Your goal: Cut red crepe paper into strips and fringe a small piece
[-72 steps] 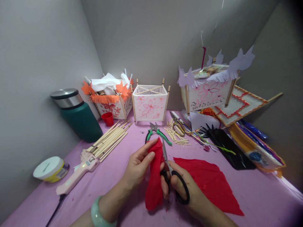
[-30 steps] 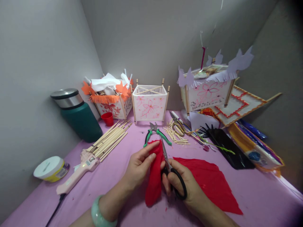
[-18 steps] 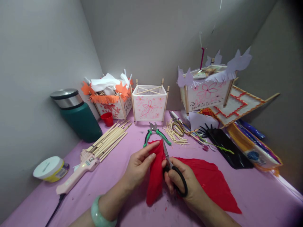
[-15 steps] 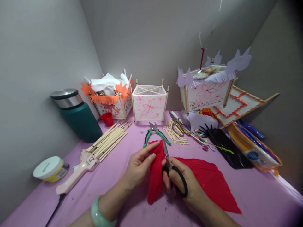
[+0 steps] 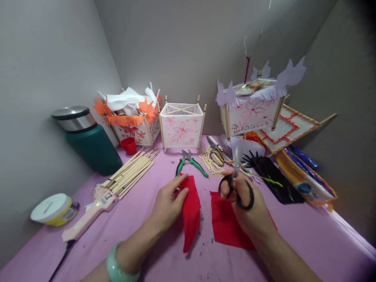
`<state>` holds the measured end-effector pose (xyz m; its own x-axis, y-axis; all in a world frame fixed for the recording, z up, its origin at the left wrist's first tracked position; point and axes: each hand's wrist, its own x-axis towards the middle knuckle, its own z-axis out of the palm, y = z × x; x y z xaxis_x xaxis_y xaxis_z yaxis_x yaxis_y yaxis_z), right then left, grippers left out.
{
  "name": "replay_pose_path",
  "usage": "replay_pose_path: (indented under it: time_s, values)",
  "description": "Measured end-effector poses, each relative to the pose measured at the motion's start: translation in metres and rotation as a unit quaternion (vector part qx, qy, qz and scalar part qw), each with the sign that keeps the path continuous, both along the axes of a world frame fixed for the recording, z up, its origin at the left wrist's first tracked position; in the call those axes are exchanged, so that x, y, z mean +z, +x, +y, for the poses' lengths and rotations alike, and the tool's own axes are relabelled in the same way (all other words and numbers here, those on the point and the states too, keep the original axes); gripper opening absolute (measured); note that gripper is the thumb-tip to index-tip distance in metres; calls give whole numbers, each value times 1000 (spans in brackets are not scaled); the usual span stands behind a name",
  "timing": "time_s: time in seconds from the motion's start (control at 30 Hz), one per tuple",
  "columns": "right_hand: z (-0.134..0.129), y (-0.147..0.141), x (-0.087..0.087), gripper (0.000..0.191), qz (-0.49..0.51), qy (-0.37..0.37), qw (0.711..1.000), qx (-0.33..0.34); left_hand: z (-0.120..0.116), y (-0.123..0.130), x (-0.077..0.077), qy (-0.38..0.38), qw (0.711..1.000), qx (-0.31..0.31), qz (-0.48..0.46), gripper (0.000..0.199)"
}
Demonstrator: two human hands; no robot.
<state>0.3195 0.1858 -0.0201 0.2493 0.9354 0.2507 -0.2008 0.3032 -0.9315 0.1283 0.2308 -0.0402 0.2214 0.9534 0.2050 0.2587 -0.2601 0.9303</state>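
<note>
My left hand (image 5: 170, 201) pinches the upper part of a red strip (image 5: 192, 211), thin and crinkled like crepe paper, that hangs down toward me over the table. My right hand (image 5: 246, 203) grips black-handled scissors (image 5: 250, 197), its fingers through the loops and the blades pointing away from me, smeared by motion. Beneath that hand a larger red piece (image 5: 227, 227) of the same material lies on the table, partly hidden by my hand and forearm. Just beyond the red strip rest green-handled pliers (image 5: 190, 161).
At the back stand a white box lantern (image 5: 182, 131), an orange-fringed one (image 5: 129, 121) and a purple-fringed one (image 5: 252, 111). On the left are a teal bottle (image 5: 91, 145), wooden sticks (image 5: 133, 170), a pink glue gun (image 5: 88, 215) and a tub (image 5: 55, 209). A black phone (image 5: 276, 182) lies right.
The scissors have come away from the red strip and moved right with my right hand, their blades now pointing forward. My left hand still pinches the strip. The larger red piece appears shifted.
</note>
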Motion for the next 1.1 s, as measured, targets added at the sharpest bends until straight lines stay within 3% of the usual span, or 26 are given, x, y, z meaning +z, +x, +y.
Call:
replay_pose_path:
  time_s: [0.1,0.17,0.27,0.37,0.43,0.57,0.63,0.7,0.77,0.93,0.97,1.0,1.1]
  values:
    - [9,17,8,34,31,34,991,-127,4,-3,-3,154,980,78,105,40]
    - [13,25,10,35,28,57,981,-186,3,-1,0,254,952,93,142,40]
    - [14,31,11,36,-3,86,968,-234,-4,13,13,337,924,9,180,35]
    - [13,31,10,34,-41,92,961,-259,-14,40,27,324,896,-153,263,29]
    - [12,31,9,33,-64,81,960,-260,-21,62,32,299,860,-217,353,33]
    - [12,33,6,34,-76,68,962,-254,-34,100,27,234,811,-252,474,47]
    - [12,34,5,33,-74,67,962,-254,-39,112,21,217,803,-261,489,30]
    - [11,34,6,33,-81,65,961,-258,-43,119,16,212,822,-267,455,16]
    - [9,34,8,33,-90,69,956,-269,-41,120,16,209,847,-264,411,16]
    - [4,34,13,31,-67,110,948,-289,-10,97,39,133,921,-204,304,13]
    - [3,34,13,30,-59,120,948,-289,-1,87,45,77,960,-178,202,9]
    - [2,34,13,30,-51,130,947,-288,7,77,52,18,981,-168,91,8]
    - [2,32,13,31,-40,145,948,-280,28,38,70,-75,981,-120,-135,16]
